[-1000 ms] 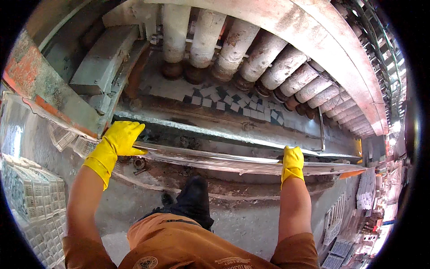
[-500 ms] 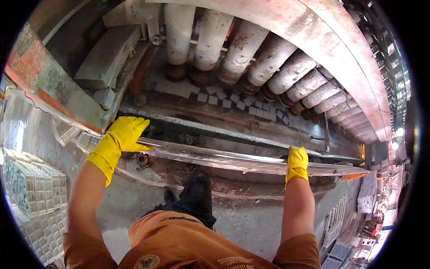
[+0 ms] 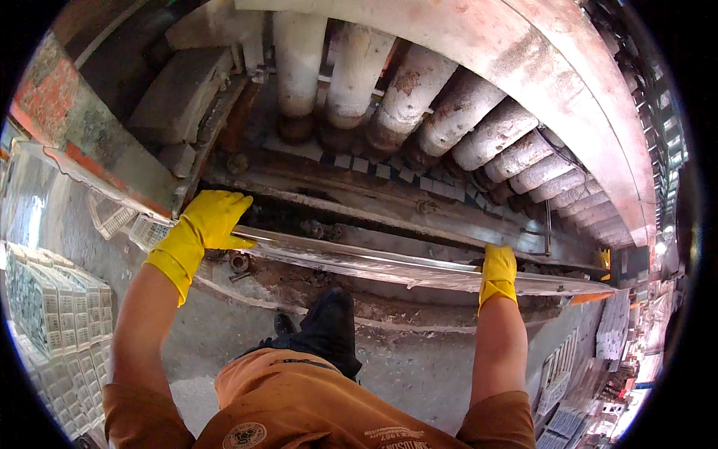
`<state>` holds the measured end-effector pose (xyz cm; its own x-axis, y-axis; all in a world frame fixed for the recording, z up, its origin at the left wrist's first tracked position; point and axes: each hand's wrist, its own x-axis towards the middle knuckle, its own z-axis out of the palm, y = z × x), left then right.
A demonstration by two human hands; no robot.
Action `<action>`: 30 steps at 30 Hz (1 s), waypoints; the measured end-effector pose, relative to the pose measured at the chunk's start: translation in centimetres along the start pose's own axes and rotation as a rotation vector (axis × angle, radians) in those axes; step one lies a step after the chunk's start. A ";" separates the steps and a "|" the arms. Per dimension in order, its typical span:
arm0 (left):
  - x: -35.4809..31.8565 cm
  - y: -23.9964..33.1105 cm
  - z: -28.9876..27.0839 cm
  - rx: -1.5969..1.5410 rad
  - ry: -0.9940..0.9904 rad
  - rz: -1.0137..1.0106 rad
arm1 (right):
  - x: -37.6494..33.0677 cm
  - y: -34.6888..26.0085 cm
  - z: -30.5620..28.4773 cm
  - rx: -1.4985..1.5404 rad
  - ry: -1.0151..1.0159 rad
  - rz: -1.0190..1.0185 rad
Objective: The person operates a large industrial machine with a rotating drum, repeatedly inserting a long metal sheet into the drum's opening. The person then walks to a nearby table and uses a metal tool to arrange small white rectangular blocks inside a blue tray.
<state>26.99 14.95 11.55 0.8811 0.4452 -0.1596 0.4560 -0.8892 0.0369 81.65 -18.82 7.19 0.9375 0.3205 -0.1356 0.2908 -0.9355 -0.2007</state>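
Grimy workshop surroundings fill the view: a big dust-caked machine with a row of thick pale cylindrical rollers (image 3: 419, 112) arcs from twelve o'clock round to three, under a curved pinkish metal hood (image 3: 553, 82). Below the rollers a strip of small dark and pale mosaic tiles (image 3: 389, 170) lies on the machine bed.

The person, in an orange shirt and yellow rubber gloves, stands at the machine's edge. Across the middle, from nine o'clock toward three, runs a long thin sheet of clear glass (image 3: 374, 262), seen nearly edge-on, resting along the bed's front lip. The left hand (image 3: 213, 221) lies over the sheet's left end, fingers curled down over its far edge. The right hand (image 3: 499, 269) grips the near edge further right, fingers wrapped closed around it; how tightly I cannot tell.

Such a sheet looks stiff yet brittle, fairly heavy for its thinness, with sharp edges and a slick face; a wide two-handed hold near the ends, as here, seems the sound place to take it, keeping it level so it does not flex.

Room is tight beyond the sheet, where rollers and frame crowd in. Toward six o'clock the bare concrete floor (image 3: 419, 374) gives open space. Stacks of white mesh-backed tile sheets (image 3: 52, 322) stand at eight o'clock, more at four.
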 end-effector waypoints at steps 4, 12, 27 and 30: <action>1.7 -0.7 -0.4 0.004 0.009 0.021 | 3.3 1.4 1.4 -0.096 0.002 0.011; 3.9 -2.3 -1.3 -0.011 0.054 0.049 | 8.6 2.2 3.9 -0.302 -0.019 -0.014; 5.3 -3.3 -1.5 -0.004 0.084 0.056 | 8.2 -0.3 2.6 -0.274 -0.031 0.015; 3.8 -2.5 -0.7 -0.001 0.067 0.042 | 6.6 -0.4 2.2 -0.239 -0.005 0.029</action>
<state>29.34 18.91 11.49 0.9057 0.4140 -0.0914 0.4190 -0.9070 0.0431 87.24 -15.99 4.25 0.9453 0.2933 -0.1426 0.3013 -0.9527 0.0384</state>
